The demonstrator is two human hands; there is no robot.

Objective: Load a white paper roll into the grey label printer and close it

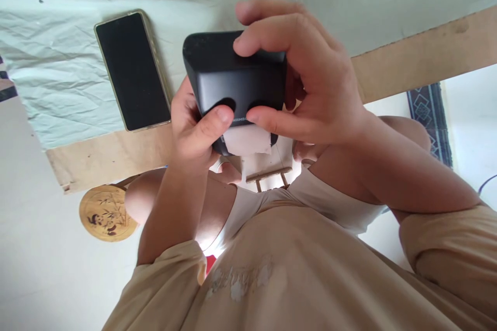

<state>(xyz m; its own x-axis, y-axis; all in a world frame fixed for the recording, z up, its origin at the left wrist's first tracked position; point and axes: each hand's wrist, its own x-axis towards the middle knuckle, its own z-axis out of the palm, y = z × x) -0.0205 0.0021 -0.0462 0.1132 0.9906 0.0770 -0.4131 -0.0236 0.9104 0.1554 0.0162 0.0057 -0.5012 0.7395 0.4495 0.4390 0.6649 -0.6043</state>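
Both my hands hold a black, rounded box-shaped device (229, 75) above my lap, just in front of the table edge. My left hand (192, 132) grips its lower left side, with the thumb pressed on the front face. Wrapped over the top and right side is my right hand (310, 83), its thumb lying along the lower front edge. A piece of white tissue or cloth (246, 140) sits against the device's underside, just below both thumbs.
A smartphone (132, 70) with a dark screen lies on the pale wrinkled sheet (58, 62) that covers the wooden table (419, 59). A round wooden stool (104, 213) stands on the floor at the left. A patterned rug (429, 119) lies at the right.
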